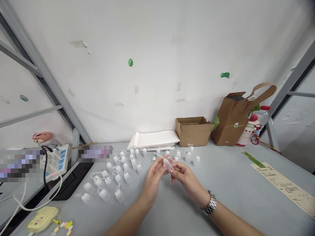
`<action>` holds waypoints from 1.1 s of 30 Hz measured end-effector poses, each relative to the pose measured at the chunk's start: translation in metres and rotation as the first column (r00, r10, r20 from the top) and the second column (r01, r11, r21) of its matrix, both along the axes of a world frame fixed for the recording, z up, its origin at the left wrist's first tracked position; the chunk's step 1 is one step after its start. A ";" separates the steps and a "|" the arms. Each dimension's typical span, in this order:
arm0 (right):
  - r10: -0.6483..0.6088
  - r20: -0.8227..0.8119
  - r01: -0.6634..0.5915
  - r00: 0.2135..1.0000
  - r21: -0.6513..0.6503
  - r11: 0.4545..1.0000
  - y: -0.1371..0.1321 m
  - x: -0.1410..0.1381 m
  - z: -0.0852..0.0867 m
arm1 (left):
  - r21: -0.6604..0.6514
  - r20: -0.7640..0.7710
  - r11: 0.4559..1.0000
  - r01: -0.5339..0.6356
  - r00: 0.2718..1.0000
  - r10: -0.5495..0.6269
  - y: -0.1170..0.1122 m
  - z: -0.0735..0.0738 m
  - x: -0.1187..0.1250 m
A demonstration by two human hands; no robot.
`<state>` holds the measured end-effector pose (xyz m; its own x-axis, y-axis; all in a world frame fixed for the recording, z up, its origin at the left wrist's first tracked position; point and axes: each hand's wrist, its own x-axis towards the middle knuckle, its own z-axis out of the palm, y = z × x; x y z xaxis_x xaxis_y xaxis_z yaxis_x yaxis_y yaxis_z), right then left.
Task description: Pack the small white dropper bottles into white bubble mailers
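A small translucent squeeze bottle point(168, 165) with a white strap at its top is held above the grey table, tilted, between both hands. My left hand point(155, 173) is closed on its upper part near the cap. My right hand point(185, 177), below a metal wristwatch, grips the bottle's lower body with thumb and fingers. Many similar bottles stand to the left, the nearest a capped bottle point(119, 195) with its strap raised. Behind my hands a few more stand, among them a bottle point(196, 160) to the right.
Against the wall lie a stack of white sheets point(155, 139), an open cardboard box point(194, 132) and a brown paper bag point(230, 123). A power strip point(57, 162) with cables and a yellow case point(43, 219) are at left. A printed paper strip point(285, 185) lies at right.
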<state>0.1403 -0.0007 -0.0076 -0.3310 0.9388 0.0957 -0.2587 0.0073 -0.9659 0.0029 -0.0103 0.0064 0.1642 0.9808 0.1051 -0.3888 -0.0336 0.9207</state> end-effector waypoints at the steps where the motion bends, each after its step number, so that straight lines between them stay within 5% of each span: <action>1: 0.011 -0.011 -0.011 1.000 -0.009 1.000 0.000 0.000 0.000 | 0.007 0.011 1.000 0.004 1.000 -0.004 0.000 0.000 0.000; 11: 0.201 -0.204 -0.228 0.958 -0.118 0.967 -0.003 0.000 0.004 | -0.048 0.014 0.999 0.013 1.000 -0.013 0.008 0.000 -0.003; 21: 0.255 -0.450 -0.393 0.856 -0.243 0.887 -0.005 0.000 0.006 | -0.079 -0.009 0.997 0.014 1.000 -0.014 0.005 -0.001 -0.002; 27: 0.130 -0.135 -0.148 0.982 -0.134 0.980 -0.005 -0.002 0.006 | -0.058 -0.084 0.987 -0.150 0.986 0.145 0.010 -0.009 -0.004; 33: 0.044 0.002 -0.043 0.999 -0.054 0.998 -0.005 -0.005 0.003 | -0.107 -0.094 0.987 -0.122 0.989 0.112 0.012 -0.013 0.000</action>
